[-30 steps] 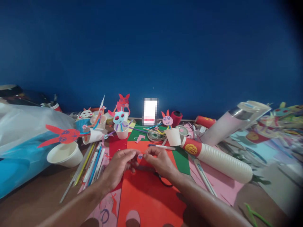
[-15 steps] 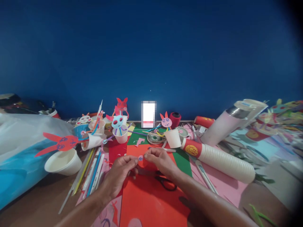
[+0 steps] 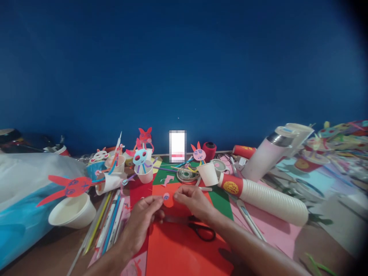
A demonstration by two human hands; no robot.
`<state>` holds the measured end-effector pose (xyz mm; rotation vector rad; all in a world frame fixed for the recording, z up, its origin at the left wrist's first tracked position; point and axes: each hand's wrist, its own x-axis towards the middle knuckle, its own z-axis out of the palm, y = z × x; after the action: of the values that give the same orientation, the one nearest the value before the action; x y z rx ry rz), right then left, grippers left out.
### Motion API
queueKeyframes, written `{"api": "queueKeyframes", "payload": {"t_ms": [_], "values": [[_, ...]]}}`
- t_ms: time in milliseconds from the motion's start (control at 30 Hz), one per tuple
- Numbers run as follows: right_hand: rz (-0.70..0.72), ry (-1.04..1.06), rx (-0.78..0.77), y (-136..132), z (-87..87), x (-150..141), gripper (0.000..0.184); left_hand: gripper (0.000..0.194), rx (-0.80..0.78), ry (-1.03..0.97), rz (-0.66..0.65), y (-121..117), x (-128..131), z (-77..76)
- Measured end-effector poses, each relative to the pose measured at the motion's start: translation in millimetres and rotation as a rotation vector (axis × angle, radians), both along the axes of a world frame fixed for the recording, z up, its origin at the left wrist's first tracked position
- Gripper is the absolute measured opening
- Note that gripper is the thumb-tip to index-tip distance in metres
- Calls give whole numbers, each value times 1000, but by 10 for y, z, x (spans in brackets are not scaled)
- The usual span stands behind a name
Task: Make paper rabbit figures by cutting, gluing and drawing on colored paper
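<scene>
Paper cutout (image 3: 169, 203), small, orange-red and rounded, is between the two hands, just above the orange sheet (image 3: 178, 251). A pale disc (image 3: 166, 197) with purple marks lies over its upper left part; I can't tell if it's stuck on or loose. Left hand (image 3: 140, 220): fingers narrow, thumb and fingertip pinching the disc's left edge; I can't see whether that grip takes the cutout too. Right hand (image 3: 198, 201): fingers narrow, pinching the cutout's right edge.

Main relation: the disc sits at the left fingertips, the cutout reaches across to the right ones. So the left hand is nearer the disc, the right nearer the cutout's free side. Outline is near round, no clear long axis for me to read.

Edges and room: scissors (image 3: 206, 232) rest on the orange sheet just nearer me than the fingers, black handles below the right wrist. Open sheet runs from there toward me, widest room I see. Beyond the hands, a pink scrap (image 3: 168, 179) lies on the green sheet (image 3: 222, 201). Upright white cup (image 3: 208, 174) stands past the right hand, cup stack (image 3: 274, 201) lies to its right. Pens (image 3: 112, 218) hem in the left side, on the brown surface (image 3: 312, 239).
</scene>
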<state>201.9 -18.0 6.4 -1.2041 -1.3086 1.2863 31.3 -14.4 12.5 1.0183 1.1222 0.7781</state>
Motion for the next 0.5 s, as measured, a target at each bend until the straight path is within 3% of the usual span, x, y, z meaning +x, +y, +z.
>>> {"api": "queueKeyframes", "payload": {"t_ms": [200,367,500], "values": [[-31,-28,12,-23,-30,-67,20,25,6,8,-85,-50,33,-28],[42,-155,67,15,-83,-3,19,16,84,-132,45,66,-63,93],[48,-456,218,94,-174,64,18,13,79,-242,173,156,-162,266]]}}
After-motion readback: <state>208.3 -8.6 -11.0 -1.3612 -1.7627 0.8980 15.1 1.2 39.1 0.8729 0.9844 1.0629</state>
